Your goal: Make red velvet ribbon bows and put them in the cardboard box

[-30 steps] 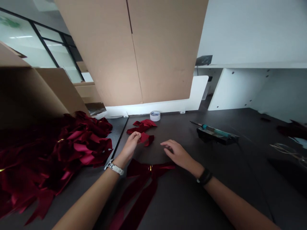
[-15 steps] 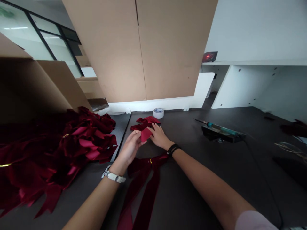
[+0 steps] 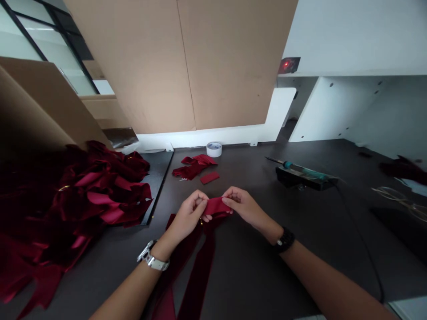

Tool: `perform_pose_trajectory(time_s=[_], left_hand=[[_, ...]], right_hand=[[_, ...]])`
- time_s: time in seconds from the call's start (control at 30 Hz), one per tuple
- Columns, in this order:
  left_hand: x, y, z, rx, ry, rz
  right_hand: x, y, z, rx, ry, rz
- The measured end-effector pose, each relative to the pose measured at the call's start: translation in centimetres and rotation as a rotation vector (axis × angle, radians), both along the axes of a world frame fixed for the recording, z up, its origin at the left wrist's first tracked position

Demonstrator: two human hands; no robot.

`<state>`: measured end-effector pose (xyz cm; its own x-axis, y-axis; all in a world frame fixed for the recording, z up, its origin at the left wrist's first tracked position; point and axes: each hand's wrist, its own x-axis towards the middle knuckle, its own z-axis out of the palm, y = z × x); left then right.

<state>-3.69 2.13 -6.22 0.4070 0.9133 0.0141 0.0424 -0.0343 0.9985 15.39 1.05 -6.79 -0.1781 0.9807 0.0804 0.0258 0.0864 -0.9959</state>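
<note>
A short piece of red ribbon (image 3: pixel 216 206) is stretched between my two hands. My left hand (image 3: pixel 191 213) pinches its left end, and my right hand (image 3: pixel 245 205) pinches the right end. Just below, a dark red velvet bow (image 3: pixel 196 266) lies on the dark table, its long tails running toward me and a small gold piece (image 3: pixel 201 222) at its middle, partly hidden by my hands. Beyond my hands lie another short red ribbon piece (image 3: pixel 210 178) and a small heap of red ribbon pieces (image 3: pixel 193 166).
A roll of tape (image 3: pixel 214 150) stands near the back edge. To the right, a soldering iron (image 3: pixel 300 171) rests on a black stand, its cable trailing forward. Many velvet bows (image 3: pixel 110 191) pile up at left by a cardboard box (image 3: pixel 50 98). A large cardboard sheet (image 3: pixel 227 62) stands behind.
Both hands have come back toward me with one ribbon piece, now held out between them. My right hand has left the heap, and a separate short piece now shows in front of it.
</note>
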Motion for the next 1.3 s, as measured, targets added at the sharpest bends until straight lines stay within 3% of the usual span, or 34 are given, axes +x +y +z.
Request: perform_pose_trajectory(time_s=[0.2,0.37,0.53,0.7,0.97,1.17,1.3], left_hand=[[-0.1,-0.3,-0.5,0.09,0.076,0.024],[-0.3,-0.1,-0.5,0.074,0.057,0.062],[-0.5,0.2,-0.3,0.002,0.025,0.073],[-0.6,0.1,-0.2,-0.028,0.019,0.019],[-0.3,-0.3,-0.3,0.058,-0.061,-0.057],[-0.4,-0.6,-0.4,0.172,0.075,-0.09],[-0.2,-0.9,-0.5,0.295,0.205,-0.021]], right_hand=[[0.4,-0.1,0.3,0.017,0.055,0.058],[0.9,-0.4,0.7,0.186,-0.114,0.148],[1.1,-0.5,0.6,0.242,-0.105,0.267],[0.8,-0.4,0.1,0.264,-0.125,0.034],[0.0,-0.6,-0.2,0.316,-0.088,0.011],[-0.4,-0.8,-0.5,0.26,-0.042,-0.049],[-0.6,-1.0,-0.3,0.22,0.038,-0.073]])
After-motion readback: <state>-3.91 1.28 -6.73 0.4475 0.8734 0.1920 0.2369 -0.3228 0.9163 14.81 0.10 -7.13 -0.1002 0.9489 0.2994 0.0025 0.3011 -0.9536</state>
